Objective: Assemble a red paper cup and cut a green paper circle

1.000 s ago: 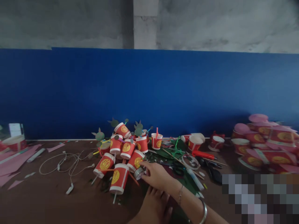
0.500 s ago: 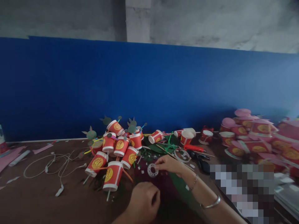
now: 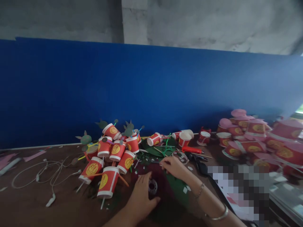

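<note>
A small pale plastic ring with holes, like a tape spool, is at the front middle of the table. My left hand is beside it, thumb and fingers spread apart around its near left side; the hand covers part of the ring. Just beyond, to the right, my right hand has its fingers bent and tips pinched together. Whatever lies between those tips is too small to make out. Left of my hands lies a heap of red paper cups with straws, some bearing grey rabbit-shaped heads.
White earphones with a tangled cable lie on the left. A red-handled tool, green straws and a black-handled object sit beyond my right hand. Red cups with pink paper pile up at right. A blue panel borders the back.
My right hand has let go of the spool and shifted slightly right. My left hand has opened from a curled shape beside the spool, which is now nearer me. The view has turned slightly right.
</note>
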A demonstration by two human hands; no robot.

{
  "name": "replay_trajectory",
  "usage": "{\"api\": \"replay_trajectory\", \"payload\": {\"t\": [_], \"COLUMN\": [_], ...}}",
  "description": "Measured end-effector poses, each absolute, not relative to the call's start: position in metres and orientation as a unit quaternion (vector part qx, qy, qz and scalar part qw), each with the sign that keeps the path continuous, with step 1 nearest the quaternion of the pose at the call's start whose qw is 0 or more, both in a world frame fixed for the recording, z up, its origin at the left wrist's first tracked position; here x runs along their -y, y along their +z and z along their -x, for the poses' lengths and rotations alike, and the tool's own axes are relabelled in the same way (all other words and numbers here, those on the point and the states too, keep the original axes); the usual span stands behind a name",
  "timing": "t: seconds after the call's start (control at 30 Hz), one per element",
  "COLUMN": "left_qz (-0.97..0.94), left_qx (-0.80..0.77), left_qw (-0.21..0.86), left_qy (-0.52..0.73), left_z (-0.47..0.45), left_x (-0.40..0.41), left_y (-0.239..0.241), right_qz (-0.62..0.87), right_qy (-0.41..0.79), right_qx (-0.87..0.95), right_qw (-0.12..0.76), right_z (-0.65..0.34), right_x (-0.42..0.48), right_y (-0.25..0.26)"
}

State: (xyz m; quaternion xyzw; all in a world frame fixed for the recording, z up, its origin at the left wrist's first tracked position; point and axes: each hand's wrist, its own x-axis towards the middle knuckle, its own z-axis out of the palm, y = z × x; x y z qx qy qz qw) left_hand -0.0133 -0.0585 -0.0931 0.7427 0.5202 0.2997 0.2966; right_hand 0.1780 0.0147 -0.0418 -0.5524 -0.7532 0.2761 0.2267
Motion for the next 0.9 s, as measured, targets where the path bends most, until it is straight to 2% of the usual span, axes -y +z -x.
{"api": "replay_trajectory", "payload": {"t": [0.2, 0.27, 0.6, 0.9], "left_qz": [-0.739, -0.745, -0.772, -0.821], "left_qx": [-0.524, -0.519, -0.499, -0.45], "left_qw": [0.317, 0.32, 0.297, 0.198], "left_qy": [0.281, 0.27, 0.26, 0.29], "left_z": [0.015, 0.016, 0.018, 0.027], "left_x": [0.059, 0.06, 0.055, 0.046], "left_y": [-0.098, -0.096, -0.106, -0.128], "right_qz": [0.638, 0.658, 0.686, 0.645], "right_qy": [0.267, 0.258, 0.185, 0.15], "right_qx": [0.638, 0.614, 0.661, 0.742], "right_qw": [0.339, 0.351, 0.241, 0.105], "right_z": [-0.21, -0.219, -0.23, -0.216], "right_x": [-0.046, -0.055, -0.072, -0.052], "right_y": [-0.046, -0.043, -0.02, -0.009]}}
